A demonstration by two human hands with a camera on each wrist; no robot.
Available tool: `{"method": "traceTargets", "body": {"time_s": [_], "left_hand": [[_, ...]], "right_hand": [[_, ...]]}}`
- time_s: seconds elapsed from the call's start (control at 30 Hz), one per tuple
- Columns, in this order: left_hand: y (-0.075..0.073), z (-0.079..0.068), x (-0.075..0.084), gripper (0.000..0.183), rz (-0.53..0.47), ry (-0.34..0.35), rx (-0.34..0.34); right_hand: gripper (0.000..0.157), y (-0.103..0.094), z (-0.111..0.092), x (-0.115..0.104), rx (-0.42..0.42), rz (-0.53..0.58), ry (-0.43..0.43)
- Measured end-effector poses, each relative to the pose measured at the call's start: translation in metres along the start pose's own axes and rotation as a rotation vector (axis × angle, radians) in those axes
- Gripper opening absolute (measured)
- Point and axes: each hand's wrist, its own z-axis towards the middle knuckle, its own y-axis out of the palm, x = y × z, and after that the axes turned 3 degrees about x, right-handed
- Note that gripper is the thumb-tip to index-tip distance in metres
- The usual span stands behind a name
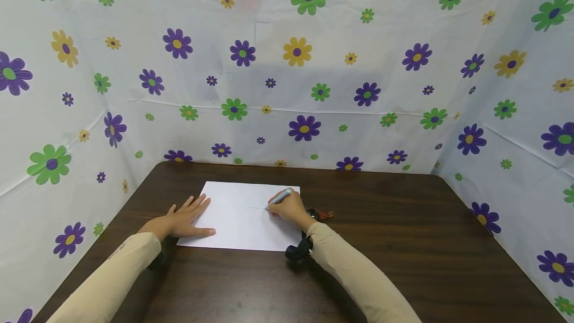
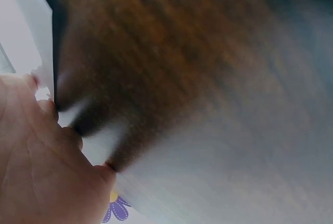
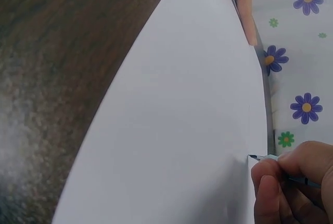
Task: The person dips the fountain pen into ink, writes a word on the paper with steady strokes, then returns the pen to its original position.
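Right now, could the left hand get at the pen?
Probably yes: between the left hand and the pen I see only the paper, so the way looks free, though the right hand grips the pen.

Sleeves are beige and long on both arms, the left sleeve with some faint dark marks just behind the left hand, the right sleeve pretty plain and kinda wrinkled behind the right hand. Right wrist has a chunky black gadget on the thumb side, plus a reddish-brown bit poking out opposite, can't tell if they're connected. There's also a dark thing below the left wrist, thumb side, mostly hidden by the cuff.
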Motion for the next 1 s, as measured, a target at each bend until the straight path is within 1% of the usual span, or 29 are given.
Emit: {"method": "traceTargets", "body": {"time_s": [0.17, 0.27, 0.37, 0.47, 0.53, 0.67, 0.77, 0.9, 1.0], "left_hand": [[-0.001, 0.0, 0.0, 0.108, -0.015, 0.012, 0.003], [0.0, 0.002, -0.001, 0.11, -0.005, 0.005, -0.009], [0.002, 0.004, 0.002, 0.112, 0.0, 0.016, 0.01], [0.004, 0.009, 0.011, 0.112, 0.01, 0.047, 0.044], [0.005, 0.013, 0.021, 0.112, 0.026, 0.071, 0.057], [0.007, 0.023, 0.041, 0.111, 0.034, 0.104, 0.028], [0.009, 0.028, 0.052, 0.111, 0.045, 0.112, -0.001], [0.012, 0.033, 0.06, 0.109, 0.07, 0.106, -0.028], [0.013, 0.034, 0.062, 0.109, 0.077, 0.106, -0.033]], "right_hand": [[0.005, -0.001, 0.001, 0.001, -0.004, -0.007, -0.006], [0.005, -0.001, 0.001, 0.002, -0.007, -0.013, -0.008], [0.005, -0.002, 0.002, 0.002, -0.015, -0.011, 0.0], [0.005, -0.001, 0.003, 0.002, -0.02, -0.019, 0.007], [0.006, -0.001, 0.003, 0.003, -0.015, -0.031, 0.003], [0.006, -0.001, 0.003, 0.003, -0.01, -0.027, -0.003], [0.006, -0.001, 0.002, 0.003, -0.008, -0.011, -0.001], [0.006, 0.0, 0.002, 0.004, -0.004, -0.002, 0.002], [0.006, 0.0, 0.002, 0.005, 0.008, -0.013, -0.019]]}}
